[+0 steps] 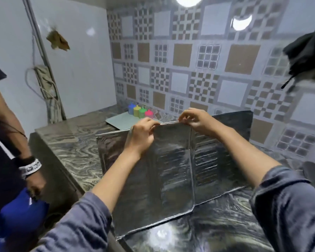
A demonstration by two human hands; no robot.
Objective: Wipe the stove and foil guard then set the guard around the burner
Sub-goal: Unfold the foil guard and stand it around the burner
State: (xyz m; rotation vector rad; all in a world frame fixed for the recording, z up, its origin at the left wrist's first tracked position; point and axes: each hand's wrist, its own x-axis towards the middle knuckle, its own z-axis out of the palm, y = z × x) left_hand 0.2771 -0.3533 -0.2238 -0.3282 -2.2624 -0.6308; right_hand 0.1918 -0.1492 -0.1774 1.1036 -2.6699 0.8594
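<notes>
A silver foil guard [173, 171] of hinged panels stands upright on the marbled counter [75, 142], its near panels facing me. My left hand [141, 136] pinches its top edge at the left of the middle fold. My right hand [198, 120] pinches the same top edge just right of that fold. More guard panels extend to the left [109, 148] and the back right [235, 122]. The stove and burner are hidden behind the foil. No cloth is in view.
Several coloured small bottles [140, 110] stand on a pale board [122, 121] by the tiled back wall. Another person [5, 148] stands at the left edge, holding something blue [20, 211]. A dark bag [307, 50] hangs at the upper right. A power strip [45, 82] hangs on the left wall.
</notes>
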